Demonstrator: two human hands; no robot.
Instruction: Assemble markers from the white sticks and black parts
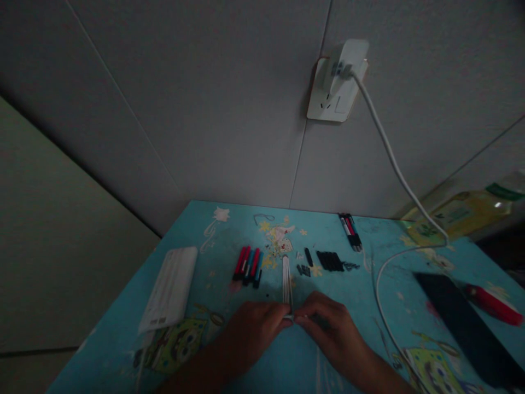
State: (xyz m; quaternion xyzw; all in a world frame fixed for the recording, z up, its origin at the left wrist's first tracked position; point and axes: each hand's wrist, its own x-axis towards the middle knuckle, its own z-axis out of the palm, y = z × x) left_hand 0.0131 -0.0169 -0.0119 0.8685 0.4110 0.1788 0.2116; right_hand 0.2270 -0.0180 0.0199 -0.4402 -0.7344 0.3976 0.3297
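Note:
Between my hands lies a small bundle of thin, pale rods that look like pen refills (286, 279), pointing away from me. My left hand (262, 328) is closed, its thumb and fingers pinching the near end of them. Close beside that end, my right hand (332, 325) has thumb and index finger pressed together; what is in the pinch, if anything, is too small to make out. Red, blue and black pen barrels (248, 265) lie in a row beyond my left hand. Past my right hand are black pen caps (330, 261) and small dark pieces (303, 270).
A white power bank (170, 287) lies left. Banded pens (350, 232) sit near the wall. A white cable (383, 134) runs from the wall charger (350, 57) across the table. At right are a dark flat strip (459, 323), a red object (494, 305) and a yellow bottle (463, 213).

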